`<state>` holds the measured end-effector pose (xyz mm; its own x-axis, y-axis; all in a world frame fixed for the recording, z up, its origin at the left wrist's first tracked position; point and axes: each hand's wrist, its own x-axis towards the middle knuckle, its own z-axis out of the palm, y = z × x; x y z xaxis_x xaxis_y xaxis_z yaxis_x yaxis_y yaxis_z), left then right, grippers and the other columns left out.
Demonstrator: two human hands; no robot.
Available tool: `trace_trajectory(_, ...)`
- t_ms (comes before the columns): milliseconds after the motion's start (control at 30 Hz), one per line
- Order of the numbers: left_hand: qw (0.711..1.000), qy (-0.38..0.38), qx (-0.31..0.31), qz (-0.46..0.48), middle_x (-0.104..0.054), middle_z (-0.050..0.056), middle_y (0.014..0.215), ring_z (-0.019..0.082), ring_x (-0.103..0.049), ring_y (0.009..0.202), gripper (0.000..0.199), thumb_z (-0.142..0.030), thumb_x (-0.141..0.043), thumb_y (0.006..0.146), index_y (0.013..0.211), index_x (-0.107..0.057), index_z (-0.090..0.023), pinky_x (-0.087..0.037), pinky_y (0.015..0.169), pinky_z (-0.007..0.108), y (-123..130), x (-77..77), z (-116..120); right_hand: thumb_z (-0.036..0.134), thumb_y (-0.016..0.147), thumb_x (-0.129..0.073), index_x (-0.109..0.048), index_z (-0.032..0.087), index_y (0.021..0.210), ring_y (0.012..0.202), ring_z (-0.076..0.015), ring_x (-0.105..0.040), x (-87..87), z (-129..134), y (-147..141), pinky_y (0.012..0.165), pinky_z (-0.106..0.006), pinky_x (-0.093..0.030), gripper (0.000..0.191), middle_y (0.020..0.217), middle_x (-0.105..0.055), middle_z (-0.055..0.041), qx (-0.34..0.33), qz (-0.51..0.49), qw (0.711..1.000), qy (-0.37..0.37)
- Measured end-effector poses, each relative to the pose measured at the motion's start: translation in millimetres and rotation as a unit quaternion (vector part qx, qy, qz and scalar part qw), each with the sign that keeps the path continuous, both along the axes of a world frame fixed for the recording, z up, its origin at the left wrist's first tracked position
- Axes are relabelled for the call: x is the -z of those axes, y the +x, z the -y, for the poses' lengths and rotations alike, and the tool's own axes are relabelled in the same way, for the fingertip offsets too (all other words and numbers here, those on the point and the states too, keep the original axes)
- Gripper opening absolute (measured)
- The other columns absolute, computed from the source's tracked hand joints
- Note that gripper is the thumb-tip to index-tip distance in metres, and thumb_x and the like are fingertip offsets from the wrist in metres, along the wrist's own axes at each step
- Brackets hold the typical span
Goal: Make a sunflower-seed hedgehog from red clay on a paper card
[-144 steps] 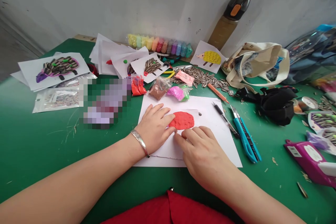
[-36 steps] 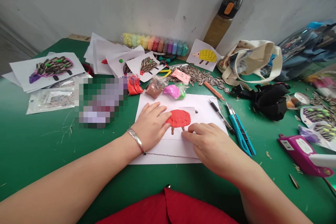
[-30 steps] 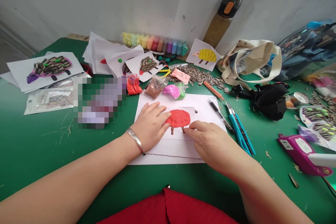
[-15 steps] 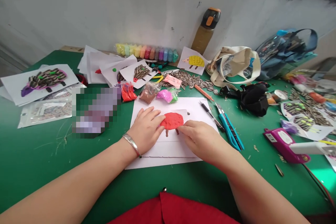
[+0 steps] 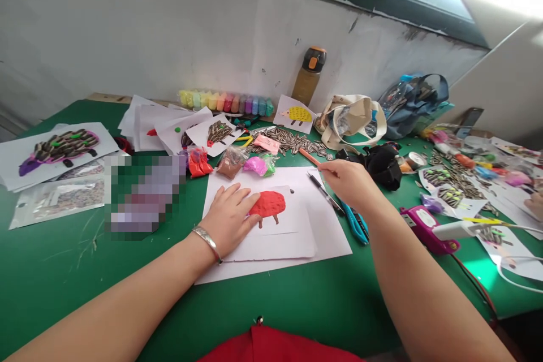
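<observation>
My left hand (image 5: 229, 216), with a silver bangle at its wrist, lies with fingers spread on a white sheet (image 5: 292, 243). Its index finger and thumb touch the left edge of a flat red clay oval (image 5: 268, 203) with two brown legs below it. Over to the right, the fingers of my right hand (image 5: 345, 180) are closed at the near end of an orange stick (image 5: 309, 156); the far end points to a heap of sunflower seeds (image 5: 292, 141). A black pen (image 5: 324, 192) and a teal-handled cutter (image 5: 355, 225) lie under and beside my right forearm.
Bags of red (image 5: 198, 163), brown (image 5: 231, 162) and pink clay (image 5: 254, 166) lie beyond the sheet. Seed-covered hedgehog pictures (image 5: 63, 150) are at left. A bottle (image 5: 307, 76), a cloth bag (image 5: 352, 119) and a magenta glue gun (image 5: 430, 230) stand around. Another person's hand (image 5: 535, 203) shows far right.
My right hand has left the red clay and moved up and right to the orange stick. My left hand stays on the sheet. The view has turned to the right.
</observation>
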<state>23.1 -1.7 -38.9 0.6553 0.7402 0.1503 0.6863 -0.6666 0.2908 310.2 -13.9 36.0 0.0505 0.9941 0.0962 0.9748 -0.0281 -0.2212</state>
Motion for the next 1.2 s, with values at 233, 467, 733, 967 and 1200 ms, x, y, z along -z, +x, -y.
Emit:
trace_trajectory(233, 0.999, 0.023, -0.018, -0.023, -0.054, 0.013, 0.138, 0.037, -0.040, 0.133, 0.046, -0.036, -0.054, 0.092, 0.136, -0.053, -0.023, -0.029, 0.108, 0.064, 2, 5.2, 5, 0.013, 0.083, -0.049, -0.072, 0.017, 0.099, 0.093, -0.0267, -0.063, 23.5, -63, 42, 0.070, -0.030, -0.042, 0.029, 0.098, -0.070, -0.0142, 0.105, 0.138, 0.982, -0.069)
trace_trajectory(467, 0.999, 0.010, -0.014, -0.045, -0.052, 0.013, 0.140, 0.038, -0.037, 0.135, 0.044, -0.037, -0.052, 0.093, 0.134, -0.055, -0.022, -0.026, 0.110, 0.064, 4, 2.1, 6, 0.006, 0.076, -0.055, -0.069, 0.013, 0.092, 0.095, -0.0269, -0.063, 54.6, -82, 53, 0.074, -0.031, -0.043, 0.022, 0.099, -0.066, -0.0170, 0.090, 0.203, 0.966, -0.129)
trace_trajectory(733, 1.000, -0.015, -0.007, -0.003, -0.053, 0.015, 0.138, 0.037, -0.041, 0.132, 0.047, -0.040, -0.049, 0.095, 0.136, -0.052, -0.017, -0.028, 0.109, 0.064, 0, 0.7, 2, 0.010, 0.083, -0.049, -0.064, 0.018, 0.100, 0.101, -0.0261, -0.061, 51.8, -86, 60, 0.075, -0.031, -0.044, 0.024, 0.105, -0.061, -0.0138, 0.047, 0.230, 0.964, -0.128)
trace_trajectory(967, 0.995, 0.036, 0.014, 0.087, -0.059, 0.017, 0.128, 0.032, -0.050, 0.124, 0.036, -0.026, -0.042, 0.097, 0.125, -0.060, -0.011, -0.040, 0.106, 0.055, -5, 0.0, -3, 0.010, 0.083, -0.049, -0.062, 0.015, 0.100, 0.096, -0.0251, -0.062, 57.5, -85, 62, 0.075, -0.031, -0.043, 0.022, 0.101, -0.063, -0.0143, 0.040, 0.237, 0.964, -0.116)
trace_trajectory(1200, 0.988, 0.108, 0.033, 0.108, -0.064, 0.017, 0.119, 0.035, -0.051, 0.123, 0.029, -0.016, -0.046, 0.094, 0.111, -0.068, -0.010, -0.042, 0.103, 0.059, -7, -6.5, -1, 0.010, 0.077, -0.055, -0.063, 0.014, 0.098, 0.096, -0.0265, -0.063, 57.4, -98, 63, 0.074, -0.031, -0.042, 0.023, 0.101, -0.065, -0.0150, 0.063, 0.226, 0.965, -0.118)
